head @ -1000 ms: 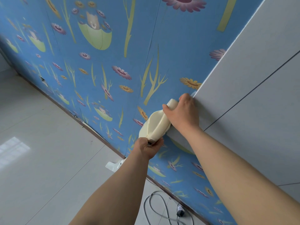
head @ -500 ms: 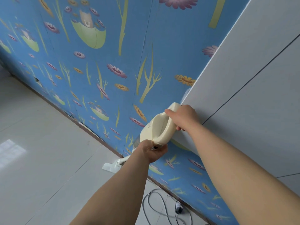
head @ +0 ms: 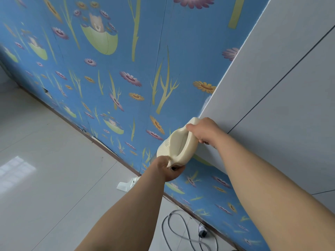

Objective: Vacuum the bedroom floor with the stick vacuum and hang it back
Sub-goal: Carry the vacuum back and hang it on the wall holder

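The cream stick vacuum (head: 178,144) stands against the blue flowered wall, right beside the edge of a grey cabinet. My right hand (head: 204,131) grips the top end of its loop handle. My left hand (head: 169,168) grips the lower end of the cream body, hiding where the tube joins it. Below my left forearm the white floor nozzle (head: 126,185) rests on the pale tiles by the skirting. The tube between body and nozzle is hidden by my arm.
A grey cabinet side (head: 272,105) fills the right. The blue wallpapered wall (head: 117,69) runs left along a brown skirting. A grey power cable (head: 179,230) with a dark plug (head: 202,233) lies looped on the tiled floor (head: 54,178) near the wall.
The vacuum's handle has come down and slightly left along the cabinet edge, with both hands keeping their grip. The view has shifted a little.
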`<state>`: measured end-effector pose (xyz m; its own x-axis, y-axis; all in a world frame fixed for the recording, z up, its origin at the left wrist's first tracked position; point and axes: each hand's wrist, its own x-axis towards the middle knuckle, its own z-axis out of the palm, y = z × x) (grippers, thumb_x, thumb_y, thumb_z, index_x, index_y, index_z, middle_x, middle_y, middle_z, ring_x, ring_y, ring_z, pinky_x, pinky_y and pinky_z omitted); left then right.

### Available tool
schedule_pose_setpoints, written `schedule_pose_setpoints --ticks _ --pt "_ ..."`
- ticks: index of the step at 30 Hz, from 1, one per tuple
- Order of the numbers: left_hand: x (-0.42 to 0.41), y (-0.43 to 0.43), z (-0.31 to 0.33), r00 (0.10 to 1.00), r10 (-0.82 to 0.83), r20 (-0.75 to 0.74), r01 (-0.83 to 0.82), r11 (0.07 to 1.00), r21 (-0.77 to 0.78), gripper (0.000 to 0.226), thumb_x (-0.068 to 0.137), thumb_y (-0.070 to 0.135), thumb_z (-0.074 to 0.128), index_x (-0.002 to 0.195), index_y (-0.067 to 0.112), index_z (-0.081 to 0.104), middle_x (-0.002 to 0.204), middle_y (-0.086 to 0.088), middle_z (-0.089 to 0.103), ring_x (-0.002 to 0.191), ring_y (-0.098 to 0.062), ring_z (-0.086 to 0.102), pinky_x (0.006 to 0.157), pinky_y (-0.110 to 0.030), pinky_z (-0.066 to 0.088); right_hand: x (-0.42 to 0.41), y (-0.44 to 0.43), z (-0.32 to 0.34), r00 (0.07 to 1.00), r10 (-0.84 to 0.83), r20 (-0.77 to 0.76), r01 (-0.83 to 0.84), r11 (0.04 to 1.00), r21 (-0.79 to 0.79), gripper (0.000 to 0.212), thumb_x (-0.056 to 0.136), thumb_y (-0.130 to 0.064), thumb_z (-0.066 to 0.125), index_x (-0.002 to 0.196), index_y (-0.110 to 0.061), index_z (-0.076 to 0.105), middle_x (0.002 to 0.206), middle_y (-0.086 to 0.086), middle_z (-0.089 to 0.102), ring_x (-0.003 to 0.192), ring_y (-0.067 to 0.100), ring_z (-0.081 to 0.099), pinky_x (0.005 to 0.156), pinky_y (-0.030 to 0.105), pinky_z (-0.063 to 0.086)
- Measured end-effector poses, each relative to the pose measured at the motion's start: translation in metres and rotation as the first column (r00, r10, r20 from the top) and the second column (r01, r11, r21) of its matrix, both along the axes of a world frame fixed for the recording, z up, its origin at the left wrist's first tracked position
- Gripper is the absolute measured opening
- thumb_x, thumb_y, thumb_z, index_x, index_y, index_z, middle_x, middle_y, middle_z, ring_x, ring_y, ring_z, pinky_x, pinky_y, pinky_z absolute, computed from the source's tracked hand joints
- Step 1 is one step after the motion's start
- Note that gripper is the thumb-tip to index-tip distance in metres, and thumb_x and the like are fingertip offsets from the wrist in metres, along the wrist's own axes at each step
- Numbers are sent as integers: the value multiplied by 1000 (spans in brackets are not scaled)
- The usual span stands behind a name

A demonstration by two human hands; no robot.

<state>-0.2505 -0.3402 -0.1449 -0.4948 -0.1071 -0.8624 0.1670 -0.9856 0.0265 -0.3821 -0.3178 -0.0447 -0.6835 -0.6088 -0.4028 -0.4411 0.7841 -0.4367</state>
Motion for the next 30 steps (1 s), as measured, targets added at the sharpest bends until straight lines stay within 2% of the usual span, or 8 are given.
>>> schedule_pose_setpoints --ticks 2,6,10,14,17,20,24,30 --pt "7 -1 1 1000 29 5 -29 1000 7 20 103 12 46 95 -6 50 96 -23 54 91 -36 57 90 -45 53 5 -4 2 1000 19 12 -19 1000 -4 27 91 -36 55 86 -9 52 62 9 54 50 21 48 51 26 37" --pt "21 1 7 999 42 23 -41 999 -11 23 103 14 45 117 -5 44 115 -26 51 114 -39 55 85 -50 51 11 -9 3 999 16 33 -15 1000 -7 24 89 -31 54 79 -9 50 58 8 55 54 23 48 48 25 35" --pt "25 1 7 998 50 48 -48 998 -33 34 102 12 50 130 -5 43 128 -25 51 120 -40 54 85 -49 52 13 -12 -1 999 1 47 1 999 -41 26 90 -32 55 79 -9 51 58 8 53 56 24 48 52 29 38" --pt "15 -1 14 999 40 -5 -41 994 -102 21 101 4 48 118 -7 46 108 -24 52 126 -35 49 105 -47 44 8 -18 -5 994 -68 81 78 988 -132 42 91 -42 60 111 -6 56 92 11 58 76 27 54 65 32 42" --pt "4 -9 15 999 20 26 -16 992 -128 37 97 7 56 129 -7 42 124 -24 49 117 -39 55 89 -51 54 3 -25 -6 986 -113 125 131 979 -154 51 92 -40 58 124 -1 56 86 10 52 64 23 46 51 29 35" --pt "-1 -12 12 999 -15 33 19 993 -113 35 93 9 63 120 -6 46 114 -24 55 97 -38 60 73 -52 55 0 -27 -5 989 -103 105 115 986 -119 43 93 -35 54 122 -3 55 84 9 49 56 17 37 49 27 31" --pt "-2 -6 8 1000 -29 -4 28 995 -94 23 95 14 62 92 -4 48 91 -19 51 88 -33 54 85 -51 51 -5 -24 -5 990 -107 93 115 990 -80 31 95 -35 50 109 -8 50 78 8 47 56 18 39 48 26 30" --pt "-5 -1 2 996 -82 21 84 986 -143 27 94 17 62 108 -2 50 92 -18 52 96 -34 51 95 -43 49 -6 -18 -9 987 -121 105 131 987 -92 44 95 -39 50 122 -5 55 78 5 47 71 26 49 52 27 33"
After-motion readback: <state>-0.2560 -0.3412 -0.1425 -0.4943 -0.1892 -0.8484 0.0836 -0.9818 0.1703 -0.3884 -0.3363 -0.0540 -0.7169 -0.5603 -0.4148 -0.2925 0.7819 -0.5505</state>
